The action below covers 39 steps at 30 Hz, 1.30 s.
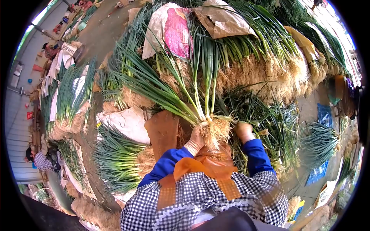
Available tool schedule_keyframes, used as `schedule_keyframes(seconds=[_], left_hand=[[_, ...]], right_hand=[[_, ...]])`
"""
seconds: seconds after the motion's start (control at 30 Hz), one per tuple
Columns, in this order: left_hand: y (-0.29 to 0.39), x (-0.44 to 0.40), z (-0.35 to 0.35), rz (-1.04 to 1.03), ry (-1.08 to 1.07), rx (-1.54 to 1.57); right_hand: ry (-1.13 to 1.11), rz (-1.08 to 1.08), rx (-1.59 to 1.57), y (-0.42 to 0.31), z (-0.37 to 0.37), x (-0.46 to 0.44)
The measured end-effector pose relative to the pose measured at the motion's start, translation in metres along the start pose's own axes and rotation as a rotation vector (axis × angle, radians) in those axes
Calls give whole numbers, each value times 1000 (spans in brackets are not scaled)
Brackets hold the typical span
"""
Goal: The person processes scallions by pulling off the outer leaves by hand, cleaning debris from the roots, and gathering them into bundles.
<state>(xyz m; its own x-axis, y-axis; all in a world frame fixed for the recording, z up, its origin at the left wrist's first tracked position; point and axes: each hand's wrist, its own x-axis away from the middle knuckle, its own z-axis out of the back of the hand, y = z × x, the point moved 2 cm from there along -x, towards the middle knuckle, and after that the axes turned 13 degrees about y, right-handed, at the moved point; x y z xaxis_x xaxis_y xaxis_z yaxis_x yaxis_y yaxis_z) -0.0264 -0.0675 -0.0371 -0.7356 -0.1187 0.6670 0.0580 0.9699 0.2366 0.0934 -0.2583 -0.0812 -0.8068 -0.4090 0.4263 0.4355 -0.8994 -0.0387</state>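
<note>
My left hand (195, 138) is wrapped round the base of a bunch of green onions (196, 104). Their long leaves fan up and to the left, and the tan, shaggy roots (215, 133) hang beside my fingers towards my lap. Just right of those roots, my right hand (244, 132) is curled closed. A pale scrap of leaf shows by its knuckles, but whatever the fingers hold is hidden. Under and beyond that hand spreads a heap of loose green leaves (269, 127). An orange-brown apron sheet (214, 156) covers my lap below the bunch.
Large stacks of rooted green onions (266, 73) lie ahead, partly under sacks (223, 19). Another pile (119, 158) lies at my left beside a white sack (129, 125). More onions rest on blue plastic (318, 171) at right. A person (44, 159) is at far left.
</note>
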Motion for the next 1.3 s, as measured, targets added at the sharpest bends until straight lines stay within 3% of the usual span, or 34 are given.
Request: schedule_keyframes(seconds=[0.03,0.07,0.13,0.23,0.27,0.4,0.43,0.47,0.53,0.57,0.63,0.7,0.77,0.87,0.93,1.0,1.07,1.13,1.2,1.27,1.3], left_hand=[[-3,-29,33,-45,-13,-158],[-9,-32,33,20,5,-71],[-12,-25,18,-107,23,-226],[-14,-26,18,-88,81,-279],[-14,-24,15,-104,75,-273],[-10,-37,26,-163,111,-285],[-9,-33,21,-128,96,-268],[-10,-27,19,-88,86,-254],[-11,-25,18,-15,36,-101],[-11,-26,21,65,63,-74],[-13,-30,23,197,91,-43],[-16,-33,24,237,10,37],[-21,-32,28,289,-8,10],[-27,-33,26,16,29,-203],[-28,-38,34,-120,71,-306],[-22,-28,22,-86,103,-254],[-13,-20,8,-88,149,-182],[-14,-27,18,-80,151,-197],[-9,-19,11,-48,146,-154],[-7,-23,11,-6,82,-127],[-7,-24,12,29,96,-130]], right_hand=[[158,-86,-44,30,-28,-15],[392,-102,-107,22,17,-5],[789,15,-462,-16,90,-6],[470,45,-905,-72,122,-37],[449,54,-713,-86,126,-55],[326,139,-973,-99,100,-92],[157,80,-1318,-104,92,-84],[148,72,-1317,-102,86,-73],[162,150,-1778,-96,97,-46],[291,155,-1753,-91,97,-32],[331,73,-1876,-80,90,-15],[451,43,-1923,-74,90,-7],[539,-120,-2010,-81,91,-11],[654,-301,-2167,-102,80,-26],[560,-332,-2129,-108,66,-35],[764,-96,-1124,-93,10,-53],[538,-89,-613,-80,34,2],[471,-163,-545,-30,17,26],[249,-291,-244,38,9,16],[186,-340,-2,52,29,19],[477,-151,-93,51,22,6]])
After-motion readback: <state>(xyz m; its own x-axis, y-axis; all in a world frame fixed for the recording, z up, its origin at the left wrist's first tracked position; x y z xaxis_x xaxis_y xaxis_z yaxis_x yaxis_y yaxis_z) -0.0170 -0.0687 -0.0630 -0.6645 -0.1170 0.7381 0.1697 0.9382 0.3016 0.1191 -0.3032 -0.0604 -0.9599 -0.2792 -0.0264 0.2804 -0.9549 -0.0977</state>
